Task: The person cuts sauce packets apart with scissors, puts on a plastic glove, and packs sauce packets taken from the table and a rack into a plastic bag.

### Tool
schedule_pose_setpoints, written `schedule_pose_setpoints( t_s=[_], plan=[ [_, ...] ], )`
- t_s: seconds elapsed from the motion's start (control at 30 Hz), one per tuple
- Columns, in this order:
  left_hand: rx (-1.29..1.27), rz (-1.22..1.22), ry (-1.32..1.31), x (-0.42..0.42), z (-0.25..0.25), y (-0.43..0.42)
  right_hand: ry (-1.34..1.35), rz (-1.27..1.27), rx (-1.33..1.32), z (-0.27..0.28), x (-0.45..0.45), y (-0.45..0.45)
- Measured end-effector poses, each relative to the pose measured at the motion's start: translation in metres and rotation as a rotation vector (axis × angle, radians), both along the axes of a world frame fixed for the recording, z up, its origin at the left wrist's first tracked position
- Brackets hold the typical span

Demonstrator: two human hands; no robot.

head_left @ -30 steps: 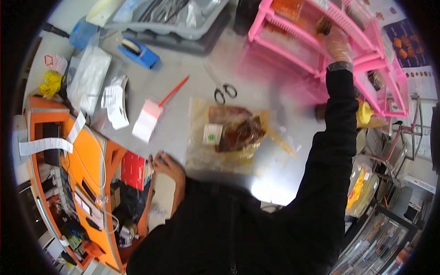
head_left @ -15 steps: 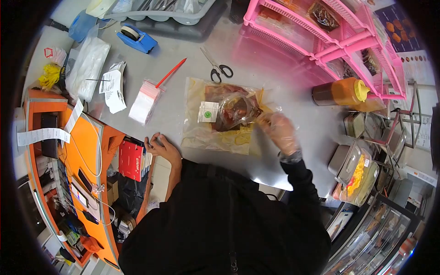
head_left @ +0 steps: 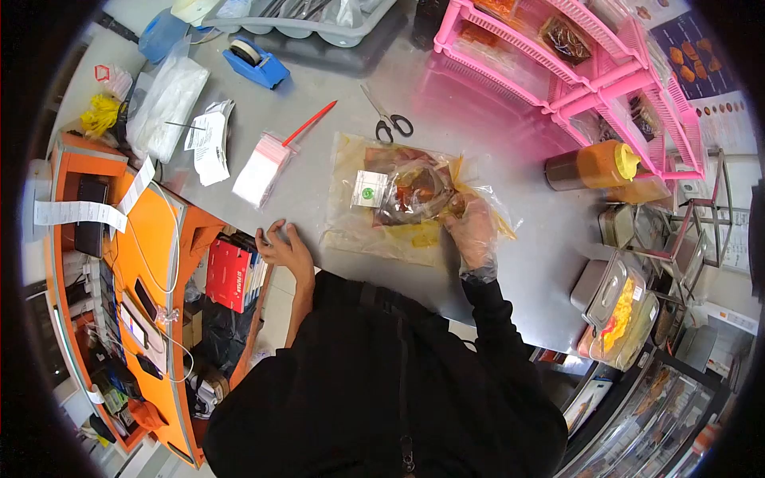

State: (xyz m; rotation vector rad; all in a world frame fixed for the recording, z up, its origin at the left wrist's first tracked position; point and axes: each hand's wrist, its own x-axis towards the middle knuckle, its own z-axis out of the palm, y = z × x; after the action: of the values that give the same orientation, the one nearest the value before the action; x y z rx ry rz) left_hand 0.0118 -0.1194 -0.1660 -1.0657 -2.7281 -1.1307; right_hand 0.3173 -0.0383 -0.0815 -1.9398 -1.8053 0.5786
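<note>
My right hand, in a clear plastic glove, has its fingers pinched together at the right edge of a clear round plastic packet with reddish-brown contents. What is between those fingertips is hidden. The packet lies on a flat wrapper with yellowish, oily-looking stains. On its left side sits a white label with a green round mark. My bare left hand rests at the table's near edge, fingers apart and holding nothing, below a bundle of small clear bags.
Scissors lie behind the wrapper. A red pen, printed slips and a blue tape dispenser are to the left. Pink racks, a sauce bottle and a lidded food container stand right. A grey tray is at the back.
My right hand has moved slightly left and down, closer against the packet's edge. The whole view has shifted a little. My left hand stays at the table edge.
</note>
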Motion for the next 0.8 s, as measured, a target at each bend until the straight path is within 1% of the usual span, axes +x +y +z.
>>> schedule_pose_setpoints(
  t_s=[0.1,0.13,0.17,0.2,0.23,0.3,0.33,0.43,0.47,0.53,0.57,0.63,0.73,0.8],
  plan=[
    [0.109,-0.164,0.145,0.008,0.045,0.016,0.052,0.013,-0.036,-0.008,0.003,-0.007],
    [0.252,-0.311,0.046,0.001,0.045,0.027,0.041,0.071,-0.003,-0.018,0.005,-0.01],
    [0.173,-0.352,-0.036,0.001,0.044,0.037,0.029,0.13,0.032,-0.032,0.007,-0.012],
    [0.096,-0.395,-0.119,0.006,0.053,0.048,0.017,0.188,0.067,-0.039,0.008,-0.014],
    [0.02,-0.439,-0.202,0.009,0.058,0.06,0.022,0.25,0.161,-0.038,0.006,-0.016],
    [-0.093,-0.531,-0.451,0.004,0.053,0.086,0.026,0.364,0.355,-0.037,-0.007,-0.022],
    [-0.149,-0.582,-0.575,0.007,0.055,0.096,-0.121,0.397,0.353,-0.029,-0.009,-0.024],
    [-0.182,-0.626,-0.308,0.026,0.071,0.106,-0.168,0.406,0.338,-0.007,-0.017,-0.019],
    [-0.174,-0.64,-0.299,0.027,0.07,0.106,-0.219,0.424,0.285,-0.029,-0.01,-0.019],
    [-0.16,-0.663,-0.276,0.026,0.064,0.104,-0.217,0.491,0.359,-0.021,-0.012,-0.011],
    [-0.141,-0.658,-0.28,0.025,0.061,0.102,-0.216,0.524,0.394,-0.018,-0.013,-0.008],
    [-0.106,-0.647,-0.289,0.023,0.059,0.096,-0.293,0.533,0.341,-0.02,-0.014,-0.006],
    [-0.013,-0.654,-0.395,0.018,0.06,0.092,-0.332,0.63,0.355,-0.005,-0.016,0.004],
    [0.101,-0.682,-0.525,0.016,0.057,0.095,-0.361,0.683,0.354,0.002,-0.017,0.012]
  ],
)
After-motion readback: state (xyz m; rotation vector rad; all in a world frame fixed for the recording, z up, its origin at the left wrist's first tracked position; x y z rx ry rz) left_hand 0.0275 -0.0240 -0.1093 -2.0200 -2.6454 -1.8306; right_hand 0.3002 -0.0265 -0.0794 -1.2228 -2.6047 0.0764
